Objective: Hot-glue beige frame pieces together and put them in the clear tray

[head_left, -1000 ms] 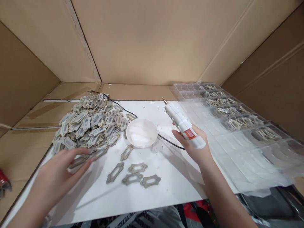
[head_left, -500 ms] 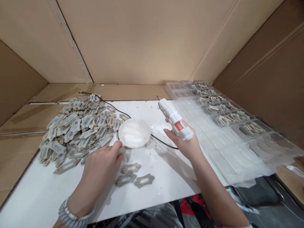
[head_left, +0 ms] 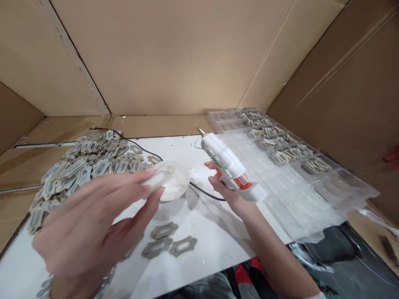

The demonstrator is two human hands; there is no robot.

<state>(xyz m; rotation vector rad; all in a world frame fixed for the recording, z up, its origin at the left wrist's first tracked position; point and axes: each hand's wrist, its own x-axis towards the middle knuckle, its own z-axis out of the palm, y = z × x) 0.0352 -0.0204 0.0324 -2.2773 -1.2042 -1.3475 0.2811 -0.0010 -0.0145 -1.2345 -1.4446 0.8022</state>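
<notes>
My left hand (head_left: 96, 220) pinches a thin, flat frame-shaped piece (head_left: 158, 179) between thumb and fingers, holding it up over the left side of a round white dish (head_left: 179, 189). Wrapped in my right hand (head_left: 230, 195) is a white hot glue gun (head_left: 226, 158), its metal nozzle tilted up toward the far left. Three loose grey frame pieces, one of them this frame piece (head_left: 183, 246), lie in front of the dish. Another shows partly beside my left wrist. A large pile of such pieces (head_left: 75, 168) is partly covered by my left hand.
A clear compartment box (head_left: 280, 145) stands at the right, with grey pieces in several compartments. Its see-through lid (head_left: 296, 199) lies toward me. A black cable (head_left: 205, 192) crosses the white tabletop (head_left: 215, 249). Cardboard walls (head_left: 174, 58) surround the back and sides.
My left hand has risen from the tabletop beside the dish, bringing the frame piece up over it. The glue gun now appears larger and closer. The view has shifted slightly.
</notes>
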